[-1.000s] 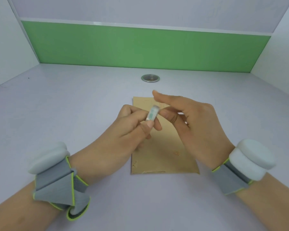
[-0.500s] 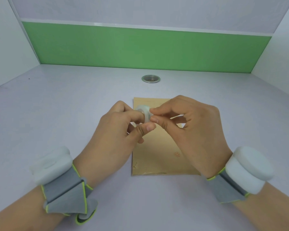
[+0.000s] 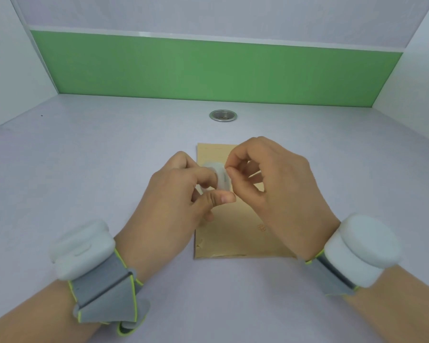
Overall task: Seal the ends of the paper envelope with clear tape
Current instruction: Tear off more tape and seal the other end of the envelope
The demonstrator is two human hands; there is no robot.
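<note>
A brown paper envelope (image 3: 233,236) lies flat on the grey table, long side running away from me, partly hidden under both hands. My left hand (image 3: 174,201) grips a small roll of clear tape (image 3: 218,175) between thumb and fingers, held above the envelope's far half. My right hand (image 3: 275,184) has its thumb and forefinger pinched together at the roll's right edge. Whether a loose tape end sits between those fingertips is too small to tell. Both wrists carry grey straps with white pods.
A round metal grommet (image 3: 223,115) is set into the table (image 3: 84,169) beyond the envelope. White side walls and a green back panel (image 3: 208,70) enclose the work area on three sides.
The tape roll has turned from edge-on to broadside in my left hand. My right hand's fingers, spread apart a second ago, have closed into a pinch at the roll's edge.
</note>
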